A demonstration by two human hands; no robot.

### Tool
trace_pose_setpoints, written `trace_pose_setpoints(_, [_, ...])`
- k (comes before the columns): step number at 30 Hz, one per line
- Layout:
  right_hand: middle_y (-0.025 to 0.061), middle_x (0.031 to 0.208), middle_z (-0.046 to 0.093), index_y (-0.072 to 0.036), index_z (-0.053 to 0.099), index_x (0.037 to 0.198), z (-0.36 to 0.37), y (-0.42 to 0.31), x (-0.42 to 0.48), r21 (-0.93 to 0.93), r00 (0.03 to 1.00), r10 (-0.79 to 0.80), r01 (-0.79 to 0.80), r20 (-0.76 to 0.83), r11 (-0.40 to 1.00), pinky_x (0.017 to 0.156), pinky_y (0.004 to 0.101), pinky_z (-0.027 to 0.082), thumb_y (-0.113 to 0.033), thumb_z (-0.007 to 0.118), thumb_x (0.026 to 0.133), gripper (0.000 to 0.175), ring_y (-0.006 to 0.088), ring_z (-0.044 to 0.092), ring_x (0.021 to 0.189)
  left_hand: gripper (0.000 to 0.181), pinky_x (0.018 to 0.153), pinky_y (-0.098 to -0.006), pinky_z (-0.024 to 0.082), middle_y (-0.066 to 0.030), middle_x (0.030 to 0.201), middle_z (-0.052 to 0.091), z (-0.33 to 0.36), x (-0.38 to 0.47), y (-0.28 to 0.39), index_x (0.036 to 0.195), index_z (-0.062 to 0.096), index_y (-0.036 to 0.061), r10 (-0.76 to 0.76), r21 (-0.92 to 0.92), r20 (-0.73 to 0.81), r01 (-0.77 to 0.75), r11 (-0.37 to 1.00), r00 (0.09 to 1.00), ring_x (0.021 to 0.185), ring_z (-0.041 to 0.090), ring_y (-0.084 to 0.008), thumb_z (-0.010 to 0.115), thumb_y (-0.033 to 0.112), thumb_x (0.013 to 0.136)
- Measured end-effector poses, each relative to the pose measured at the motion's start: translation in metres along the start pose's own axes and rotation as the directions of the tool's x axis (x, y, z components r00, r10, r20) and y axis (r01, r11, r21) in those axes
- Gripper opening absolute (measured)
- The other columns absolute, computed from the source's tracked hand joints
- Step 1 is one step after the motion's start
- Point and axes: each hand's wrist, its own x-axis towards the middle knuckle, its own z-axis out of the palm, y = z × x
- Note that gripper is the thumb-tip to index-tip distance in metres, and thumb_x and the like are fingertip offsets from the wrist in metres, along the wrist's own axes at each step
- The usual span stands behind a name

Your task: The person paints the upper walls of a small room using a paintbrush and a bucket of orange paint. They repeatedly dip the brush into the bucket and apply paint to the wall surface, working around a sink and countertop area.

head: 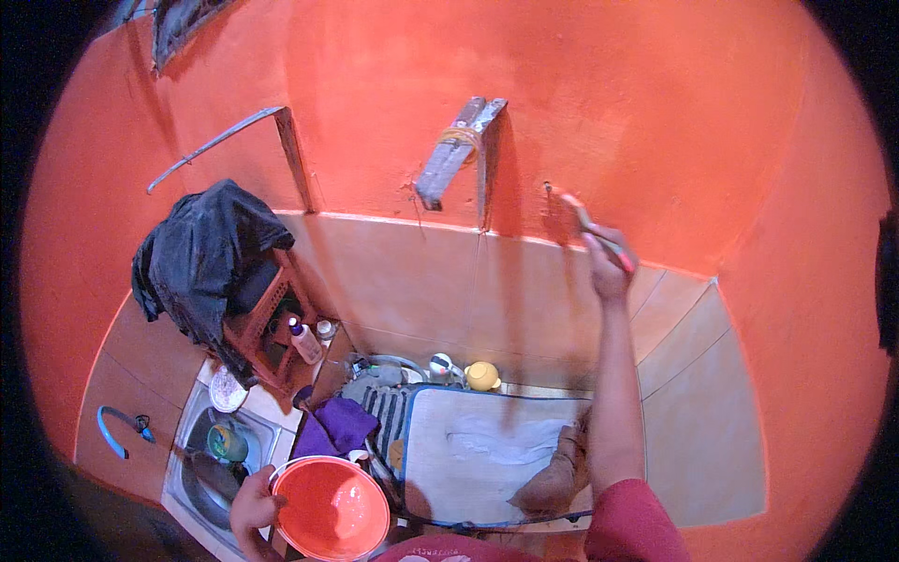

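Note:
My left hand (256, 504) grips the rim of a round orange-red plastic bucket (331, 507) with a white handle, held low in front of me. Its glossy inside shows; whether it holds liquid I cannot tell. My right hand (609, 261) is raised near the orange painted wall (632, 140), its fingers closed around a thin brush-like tool (584, 215). The tool's tip points up and left, towards a small nail or hole in the wall. Beneath my right forearm a white padded mat with a dark blue edge (463, 485) lies on the counter, with a white cloth (506, 441) and a brown item (551, 481) on it.
A steel sink (263, 414) with a green tub (227, 442) is at lower left. Beside it stand a red plastic crate (270, 337) under a dark cloth (204, 246), and a bottle (305, 342). A purple cloth (340, 426) lies nearby. Wooden brackets (456, 158) jut from the wall.

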Motion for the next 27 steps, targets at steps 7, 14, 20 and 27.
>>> trace_pose_setpoints(7, [0.0108, 0.102, 0.07, -0.002, 0.07, 0.099, -0.065, -0.061, 0.064, -0.195, 0.95, -0.309, 0.295, -0.042, 0.935, 0.082, 0.0306, 0.052, -0.002, 0.069, 0.083, 0.016, 0.0201, 0.065, 0.093, 0.033, 0.061, -0.0382, 0.048, -0.0198, 0.071, 0.061, -0.01, -0.009, 0.013, 0.088, 0.056, -0.0049, -0.054, 0.16, -0.041, 0.06, 0.985, 0.998, 0.068, 0.062, -0.0233, 0.069, 0.005, 0.06])
trace_pose_setpoints(14, [0.0137, 0.108, 0.066, -0.007, 0.067, 0.105, -0.01, -0.049, 0.043, -0.435, 0.739, -0.558, 0.673, 0.378, 0.598, 0.085, 0.0402, 0.051, -0.005, 0.065, 0.075, 0.03, 0.0327, 0.061, 0.101, 0.037, 0.064, -0.0408, 0.048, -0.0233, 0.075, 0.061, -0.015, -0.002, 0.013, 0.09, 0.056, -0.0049, -0.084, 0.207, -0.027, 0.088, 0.974, 0.996, 0.072, 0.065, -0.0308, 0.07, 0.007, 0.058])
trace_pose_setpoints(20, [0.0129, 0.097, 0.066, -0.006, 0.067, 0.1, -0.044, -0.021, 0.015, -0.254, 0.782, -0.28, 0.481, 0.557, 0.839, 0.07, 0.0366, 0.049, -0.03, 0.063, 0.086, 0.027, 0.0283, 0.062, 0.086, 0.037, 0.065, -0.0433, 0.049, -0.0253, 0.079, 0.063, -0.016, -0.009, 0.001, 0.09, 0.057, -0.0048, -0.011, 0.15, -0.039, 0.017, 0.989, 0.999, 0.077, 0.065, -0.0396, 0.069, 0.007, 0.057])
trace_pose_setpoints(27, [0.0112, 0.089, 0.067, -0.007, 0.068, 0.099, -0.04, -0.111, 0.184, -0.356, 0.749, -0.535, 0.659, 0.392, 0.662, 0.066, 0.0323, 0.05, -0.021, 0.058, 0.089, 0.02, 0.0235, 0.062, 0.077, 0.033, 0.062, -0.042, 0.048, -0.0219, 0.07, 0.059, -0.02, -0.021, 0.017, 0.086, 0.056, -0.0042, 0.062, 0.195, -0.109, -0.04, 0.98, 0.992, 0.07, 0.064, -0.0325, 0.067, 0.006, 0.056])
